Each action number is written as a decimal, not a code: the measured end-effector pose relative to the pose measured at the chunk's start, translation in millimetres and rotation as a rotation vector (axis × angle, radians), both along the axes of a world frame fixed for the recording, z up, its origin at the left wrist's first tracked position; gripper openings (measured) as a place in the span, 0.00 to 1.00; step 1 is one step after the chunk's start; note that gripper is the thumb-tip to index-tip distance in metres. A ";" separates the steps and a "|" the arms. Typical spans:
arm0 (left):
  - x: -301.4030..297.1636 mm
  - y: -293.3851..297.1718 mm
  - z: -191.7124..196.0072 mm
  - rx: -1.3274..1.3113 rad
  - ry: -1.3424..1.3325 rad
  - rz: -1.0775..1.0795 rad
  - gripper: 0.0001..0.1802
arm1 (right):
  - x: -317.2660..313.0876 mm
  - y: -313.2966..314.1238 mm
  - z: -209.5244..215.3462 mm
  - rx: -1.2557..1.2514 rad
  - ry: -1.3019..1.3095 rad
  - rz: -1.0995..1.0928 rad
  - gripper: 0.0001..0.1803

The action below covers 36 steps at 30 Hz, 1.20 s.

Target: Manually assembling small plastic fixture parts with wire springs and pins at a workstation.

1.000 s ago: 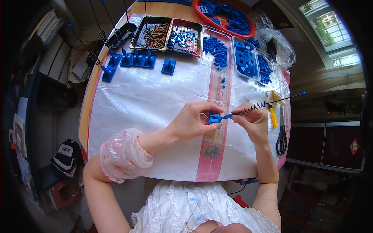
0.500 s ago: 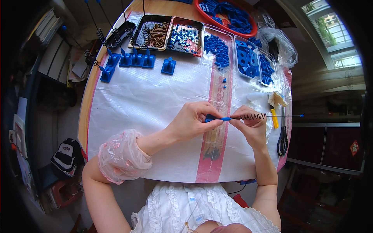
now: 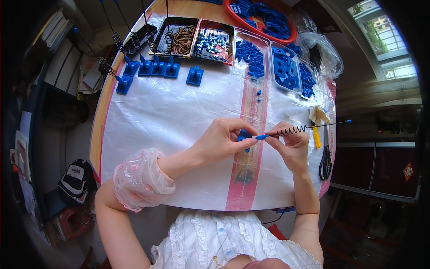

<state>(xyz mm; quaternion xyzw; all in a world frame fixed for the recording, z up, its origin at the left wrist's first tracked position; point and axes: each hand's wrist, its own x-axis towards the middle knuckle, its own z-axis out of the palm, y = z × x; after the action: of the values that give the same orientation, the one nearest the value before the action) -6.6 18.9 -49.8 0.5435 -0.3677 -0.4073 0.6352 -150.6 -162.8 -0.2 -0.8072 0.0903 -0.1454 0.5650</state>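
Over the middle of the table, my left hand [image 3: 228,136] pinches a blue plastic base [image 3: 244,134] at its narrow connector [image 3: 260,138]. My right hand [image 3: 289,142] is closed on a black spring rod [image 3: 293,131] close to where it meets that connector. The rod's coiled part runs out past my right fingers, and its straight end points right and slightly up to a small blue tip [image 3: 349,121]. Fingers partly cover the base and the joint, so I cannot tell how far the rod sits inside.
At the back left stand several blue bases with spring rods [image 3: 156,68]; one rodless blue base [image 3: 195,75] is beside them. Trays of screws [image 3: 182,36], nuts [image 3: 212,42] and blue parts line the back. A red basin [image 3: 293,33], yellow-handled tool [image 3: 316,136] and scissors [image 3: 325,166] lie right.
The held piece has turned: the base now shows its flat plate below my left fingers, and the rod's free end has swung upward. Both hands stay nearly in place.
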 end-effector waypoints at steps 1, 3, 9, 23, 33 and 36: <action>-0.3 0.1 0.5 0.003 0.021 0.000 0.09 | -0.1 0.2 0.3 -0.001 -0.002 0.000 0.11; -0.2 -0.1 -1.6 -0.016 0.002 -0.001 0.09 | 0.0 1.2 1.4 -0.004 -0.001 0.005 0.11; 0.6 0.1 -1.4 -0.023 -0.023 -0.007 0.09 | -0.4 4.3 3.2 -0.041 -0.023 0.006 0.11; 1.5 2.1 -1.5 -0.104 -0.123 0.032 0.15 | -3.4 1.0 1.9 -0.038 -0.034 -0.007 0.11; 0.3 2.9 -1.3 -0.234 -0.525 0.208 0.16 | -2.8 -0.6 1.8 -0.069 -0.035 0.008 0.11; -1.4 3.6 -0.5 -0.234 -0.533 0.210 0.16 | -2.6 0.3 2.5 -0.073 -0.044 0.007 0.12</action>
<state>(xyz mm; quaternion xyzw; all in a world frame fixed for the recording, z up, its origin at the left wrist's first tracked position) -8.0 22.4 -50.3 0.5895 -0.5073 -0.1375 0.6134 -153.3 -162.6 2.3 -0.8242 0.0695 -0.1643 0.5375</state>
